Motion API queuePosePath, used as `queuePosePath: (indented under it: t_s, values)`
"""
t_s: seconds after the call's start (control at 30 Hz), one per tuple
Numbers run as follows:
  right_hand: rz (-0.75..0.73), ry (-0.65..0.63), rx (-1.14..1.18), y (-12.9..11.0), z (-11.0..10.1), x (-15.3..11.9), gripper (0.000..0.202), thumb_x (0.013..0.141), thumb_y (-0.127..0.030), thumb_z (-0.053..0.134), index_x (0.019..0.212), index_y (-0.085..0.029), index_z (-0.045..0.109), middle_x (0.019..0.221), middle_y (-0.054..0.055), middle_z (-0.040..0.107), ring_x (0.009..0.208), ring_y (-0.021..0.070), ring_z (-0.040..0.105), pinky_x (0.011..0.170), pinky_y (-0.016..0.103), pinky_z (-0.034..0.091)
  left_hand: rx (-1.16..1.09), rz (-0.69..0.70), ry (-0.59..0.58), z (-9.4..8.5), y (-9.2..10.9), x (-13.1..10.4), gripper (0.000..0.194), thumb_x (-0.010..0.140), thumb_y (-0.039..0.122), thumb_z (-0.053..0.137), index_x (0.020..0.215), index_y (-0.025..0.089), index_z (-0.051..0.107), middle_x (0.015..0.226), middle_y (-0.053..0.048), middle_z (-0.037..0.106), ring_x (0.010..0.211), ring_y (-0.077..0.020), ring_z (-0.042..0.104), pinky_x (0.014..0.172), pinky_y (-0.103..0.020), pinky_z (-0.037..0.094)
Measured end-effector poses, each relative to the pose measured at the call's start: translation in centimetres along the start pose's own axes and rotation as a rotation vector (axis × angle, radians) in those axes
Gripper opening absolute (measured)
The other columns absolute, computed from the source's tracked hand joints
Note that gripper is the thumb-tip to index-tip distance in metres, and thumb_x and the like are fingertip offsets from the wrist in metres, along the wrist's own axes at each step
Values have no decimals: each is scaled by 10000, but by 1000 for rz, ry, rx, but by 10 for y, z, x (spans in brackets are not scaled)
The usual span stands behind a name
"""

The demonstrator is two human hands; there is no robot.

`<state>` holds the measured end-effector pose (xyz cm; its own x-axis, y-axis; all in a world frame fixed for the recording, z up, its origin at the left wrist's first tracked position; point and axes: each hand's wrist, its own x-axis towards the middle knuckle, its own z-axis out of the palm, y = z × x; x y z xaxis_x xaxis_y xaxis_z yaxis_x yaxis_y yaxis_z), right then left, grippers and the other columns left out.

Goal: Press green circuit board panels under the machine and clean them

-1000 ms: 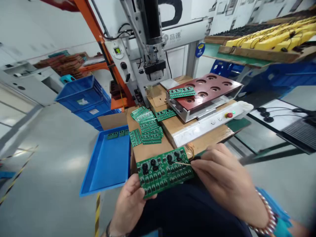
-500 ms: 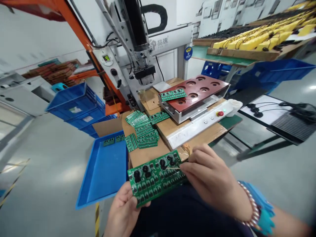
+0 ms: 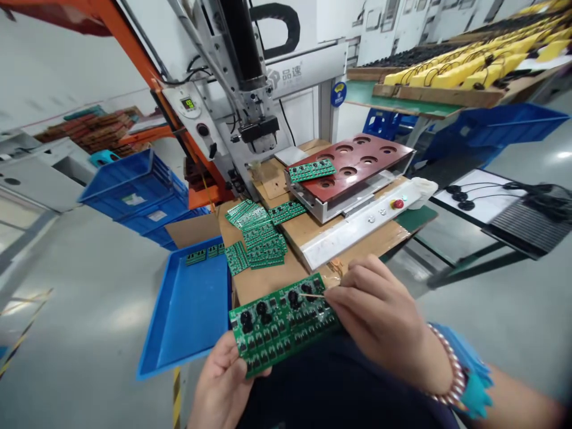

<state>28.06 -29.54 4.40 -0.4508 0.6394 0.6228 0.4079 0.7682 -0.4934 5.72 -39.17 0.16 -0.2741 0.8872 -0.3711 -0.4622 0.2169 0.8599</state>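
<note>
The green rectangular circuit board [image 3: 286,333] is at the lower centre of the frame, in front of the near edge of the brown-topped counter [image 3: 252,287]. Its long axis runs from left to right and rises a little towards the right. The left hand [image 3: 226,381] is at its lower left corner, with the fingers clamped on this corner, the thumb on the upper face.

At the right end of the board is the right hand [image 3: 384,322]; its fingers are pinched together on a thin pale stick [image 3: 314,295]. From these fingers the stick points left, almost level, over the upper right part of the board. Its tip is at the round black parts [image 3: 294,299]; I cannot tell if it touches them. The right hand is the nearer one to these parts, while the left is at the opposite end.

Farther out, a pile of green circuit boards [image 3: 261,235] lies beyond the held board, and a shallow blue plastic tray [image 3: 192,310] is to the left.
</note>
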Motion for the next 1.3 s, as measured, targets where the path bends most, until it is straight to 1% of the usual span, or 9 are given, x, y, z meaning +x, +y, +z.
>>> queuePosePath:
  t_s: [0.1,0.17,0.3,0.47,0.6,0.8,0.9,1.1,1.3]
  values:
    - [-1,-9,3,0,1,1,148,797,-52,510,839,-154,609,691,27,509,701,127,389,664,296,356,-14,13,53,5,1,-2,312,560,345,793,842,232,719,746,-26,722,571,-149,587,507,-233,497]
    - [-2,-15,2,-1,0,0,145,793,-45,514,836,-146,609,692,30,513,701,126,384,667,299,356,-6,24,60,6,0,-3,318,545,345,800,823,217,715,738,-31,720,571,-150,590,507,-230,496]
    - [-15,-31,9,-1,1,-1,145,786,-43,523,845,-143,610,697,32,519,703,126,383,669,306,355,14,17,37,2,-1,-1,334,540,340,801,835,212,711,735,-32,707,577,-157,593,506,-235,498]
    - [-9,-34,12,0,1,-1,144,780,-36,527,841,-136,610,704,38,523,710,128,383,668,309,358,28,14,36,-3,-3,1,311,579,349,774,852,212,716,739,-40,699,575,-171,584,493,-253,489]
    - [-21,-9,12,-1,1,2,143,779,-33,526,842,-132,610,692,40,522,705,130,385,660,310,357,58,22,-18,-6,-4,2,318,560,363,784,829,204,720,726,-47,693,537,-156,564,493,-257,487]
    - [-9,-29,25,-1,1,-1,146,779,-33,525,843,-134,608,696,38,515,712,129,383,668,311,363,-4,19,74,4,-1,-2,343,530,346,806,837,222,722,727,-23,691,548,-139,561,491,-226,483]
    - [-8,-35,19,-1,0,-3,146,778,-34,529,843,-138,608,692,36,515,708,130,382,664,314,358,-18,9,86,7,0,-3,350,513,354,816,820,214,725,731,-30,694,572,-142,572,493,-217,484]
    - [-6,-50,12,-4,-1,-2,164,786,-31,511,859,-142,607,688,38,516,707,135,384,667,321,359,14,21,28,-4,-3,1,360,536,353,802,863,222,726,729,-38,694,570,-147,580,501,-226,497]
    - [-17,-63,10,-4,-2,-1,149,791,-42,505,837,-144,603,688,41,517,714,141,384,662,325,354,44,13,-14,-12,-5,5,320,558,360,789,834,211,723,745,-51,698,573,-156,588,510,-250,511]
